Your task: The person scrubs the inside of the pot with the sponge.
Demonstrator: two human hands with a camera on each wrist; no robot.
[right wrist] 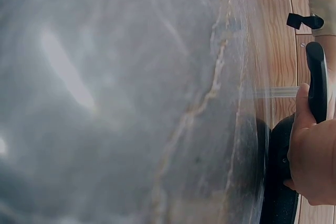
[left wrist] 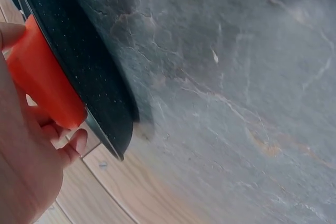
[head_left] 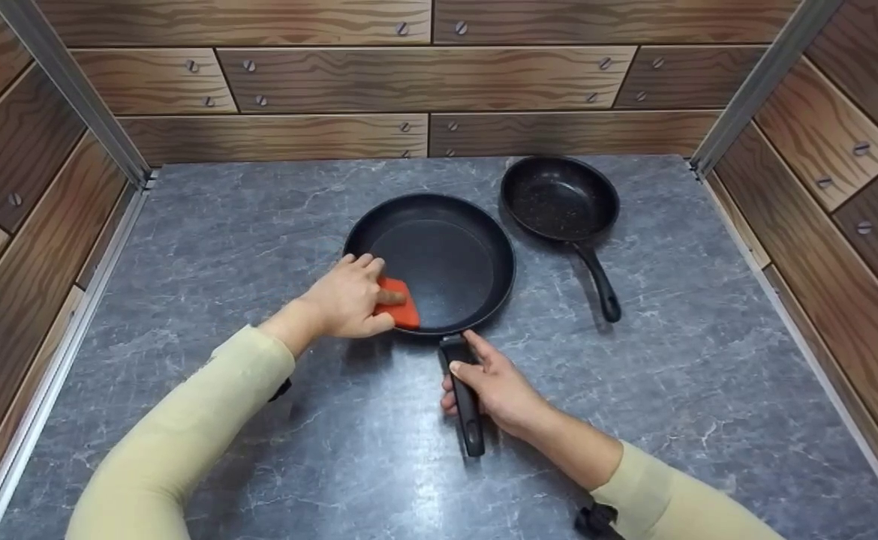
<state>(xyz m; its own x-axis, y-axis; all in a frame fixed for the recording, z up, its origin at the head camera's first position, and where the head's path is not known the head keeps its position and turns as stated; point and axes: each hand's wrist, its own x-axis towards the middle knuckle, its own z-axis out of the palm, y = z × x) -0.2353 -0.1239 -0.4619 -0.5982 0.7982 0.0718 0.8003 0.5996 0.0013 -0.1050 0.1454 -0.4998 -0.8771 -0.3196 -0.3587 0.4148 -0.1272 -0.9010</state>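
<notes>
A large black frying pan (head_left: pixel 439 262) lies in the middle of the grey table, its handle (head_left: pixel 470 420) pointing toward me. My left hand (head_left: pixel 353 296) holds a smooth orange-red pad (head_left: pixel 401 302) at the pan's near left rim, with fingers spread over it. In the left wrist view the pad (left wrist: pixel 44 74) overlaps the rim, and the pan's speckled outer wall (left wrist: pixel 89 61) shows beside it. My right hand (head_left: pixel 503 386) grips the handle near the pan, thumb on top and fingers coming round underneath. The right wrist view shows this hand (right wrist: pixel 315 161) by the black handle (right wrist: pixel 316 80).
A smaller black frying pan (head_left: pixel 559 199) sits at the back right, its handle (head_left: pixel 599 285) slanting toward the front. Wood-patterned panels (head_left: pixel 424 79) with metal corner posts (head_left: pixel 765 86) enclose the marbled grey tabletop (head_left: pixel 709 360) at the back and sides.
</notes>
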